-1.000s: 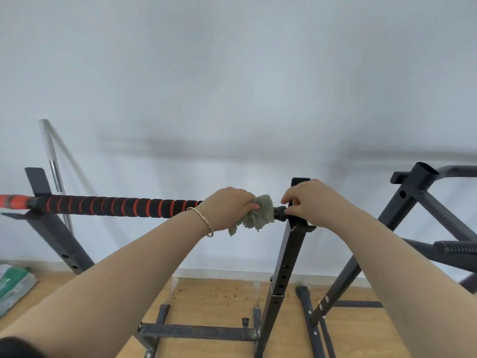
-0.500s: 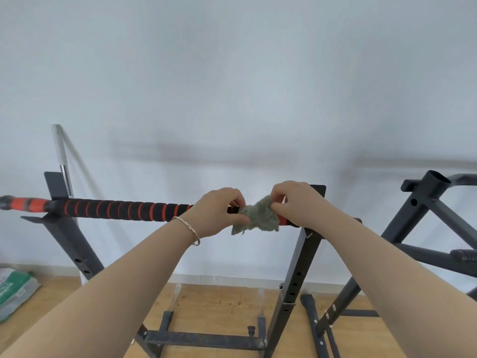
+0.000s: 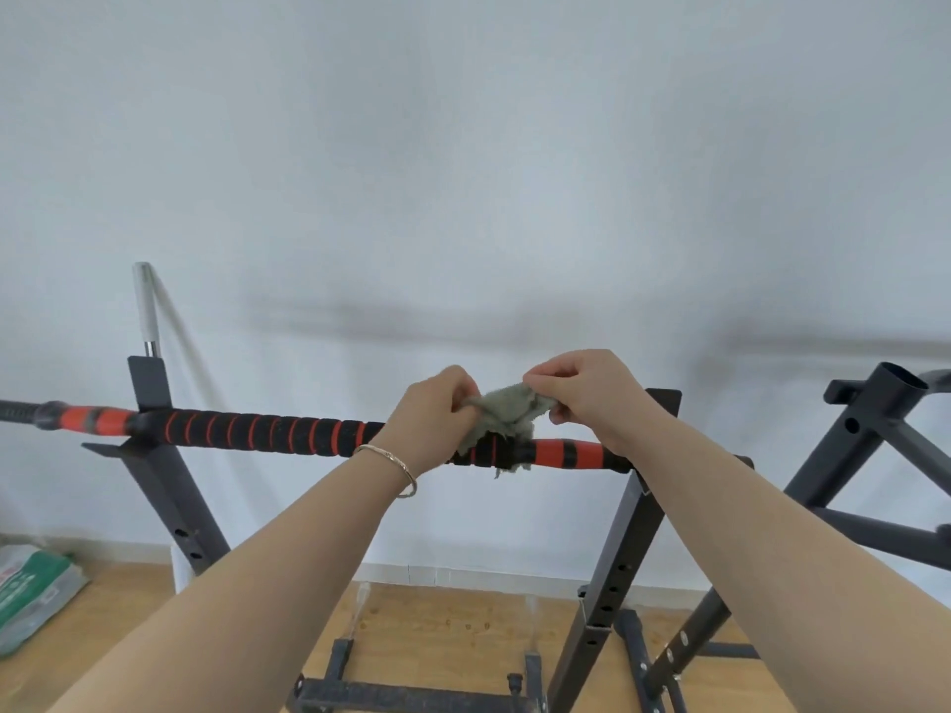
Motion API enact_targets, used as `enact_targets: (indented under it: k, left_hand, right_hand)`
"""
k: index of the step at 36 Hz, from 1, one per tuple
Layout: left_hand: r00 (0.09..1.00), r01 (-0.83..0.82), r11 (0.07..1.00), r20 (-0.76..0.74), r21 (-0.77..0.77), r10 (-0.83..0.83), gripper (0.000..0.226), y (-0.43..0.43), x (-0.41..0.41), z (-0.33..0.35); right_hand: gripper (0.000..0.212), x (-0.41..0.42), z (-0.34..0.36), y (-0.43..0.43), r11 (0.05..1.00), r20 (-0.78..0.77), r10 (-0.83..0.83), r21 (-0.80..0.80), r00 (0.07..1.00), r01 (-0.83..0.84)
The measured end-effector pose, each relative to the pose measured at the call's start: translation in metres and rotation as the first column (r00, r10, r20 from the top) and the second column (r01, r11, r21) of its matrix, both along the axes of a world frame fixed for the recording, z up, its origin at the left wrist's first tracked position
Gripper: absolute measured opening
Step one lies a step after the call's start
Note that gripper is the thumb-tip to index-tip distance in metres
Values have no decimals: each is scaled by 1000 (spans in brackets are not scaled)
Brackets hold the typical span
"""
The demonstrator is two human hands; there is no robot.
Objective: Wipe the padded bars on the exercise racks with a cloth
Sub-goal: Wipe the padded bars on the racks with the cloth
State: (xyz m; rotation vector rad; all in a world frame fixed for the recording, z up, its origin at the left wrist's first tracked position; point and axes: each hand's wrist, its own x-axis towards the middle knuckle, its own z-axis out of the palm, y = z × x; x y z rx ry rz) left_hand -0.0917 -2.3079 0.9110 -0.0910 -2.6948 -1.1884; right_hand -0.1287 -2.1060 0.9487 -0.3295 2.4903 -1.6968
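Both hands had the grey cloth (image 3: 507, 411) bunched up just above the padded bar (image 3: 267, 433). The left hand (image 3: 435, 419) was at its 9 o'clock and the right hand (image 3: 586, 393) at 3, fingers curled tight, pinching it. The frayed bottom hung across the bar near its right end.

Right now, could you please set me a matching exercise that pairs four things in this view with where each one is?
Things:
1. cloth
2. padded bar
3. bracelet
4. green sack

Places:
A. on the floor, far left
B. pinched between the left hand and the right hand
C. round the wrist behind the left hand
D. lying across the rack uprights

Pairs: 1-B, 2-D, 3-C, 4-A
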Motion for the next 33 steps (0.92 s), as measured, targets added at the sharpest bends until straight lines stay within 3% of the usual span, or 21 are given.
enact_targets:
  k: [6, 8, 10, 18, 22, 25, 27, 30, 33]
  left_hand:
    - [968, -166, 921, -121, 352, 220, 20, -30, 2, 12]
    - [966, -128, 941, -174, 313, 189, 27, -41, 7, 17]
    - [981, -48, 968, -172, 247, 92, 31, -50, 15, 19]
    - [992, 126, 990, 18, 70, -127, 15, -87, 39, -5]
    - [988, 151, 988, -11, 22, -151, 16, -91, 46, -5]
    - [993, 118, 993, -11, 8, -118, 9, -89, 45, -1]
    - [997, 72, 997, -25, -6, -72, 9, -88, 41, 3]
    - [1000, 14, 997, -19, 75, -13, 8, -86, 35, 12]
    - [999, -18, 957, 38, 289, 7, 5, -84, 30, 15]
  right_hand:
    - [13, 7, -3, -4, 945, -151, 157, 312, 976, -104]
    - [15, 10, -8, -9, 857, -264, 242, 509, 934, -78]
    - [17, 14, -17, -12, 788, -323, 340, 611, 883, -80]
    - [23, 29, -44, -10, 777, -376, 397, 623, 837, -89]
    - [19, 36, -51, -13, 838, -391, 322, 541, 863, -67]
    - [21, 39, -42, -22, 911, -350, 143, 412, 926, 15]
    - [19, 37, -31, -28, 966, -236, -3, 250, 972, 63]
    - [15, 31, -16, -34, 994, -37, -104, -39, 994, 102]
    - [14, 23, -13, -38, 979, -16, -102, -179, 995, 98]
